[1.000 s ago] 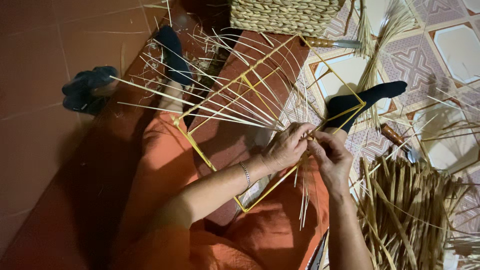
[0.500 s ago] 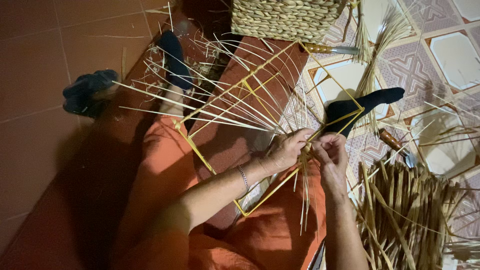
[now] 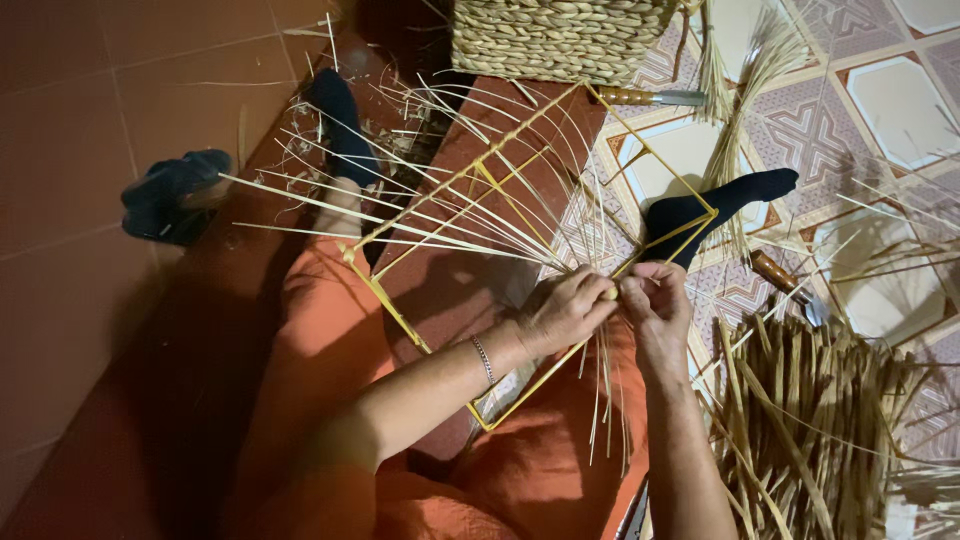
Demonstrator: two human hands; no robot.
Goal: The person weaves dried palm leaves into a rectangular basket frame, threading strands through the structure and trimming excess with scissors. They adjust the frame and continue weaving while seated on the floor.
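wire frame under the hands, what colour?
Yellow. The wire frame lies across the lap, both hands pinching straw at its edge; the head view shows it clearly.

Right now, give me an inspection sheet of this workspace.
Surface: red tiled floor on one side, patterned tiles on the other.
Job's things: yellow wire frame across the lap, pale straw strands fanned over it.
Clutter: dry straw bundle, woven basket, two wooden-handled tools.
Fingers: left hand and right hand pinch strands at the frame's edge.
Cables: nothing seen.
Surroundings: dark-socked feet.
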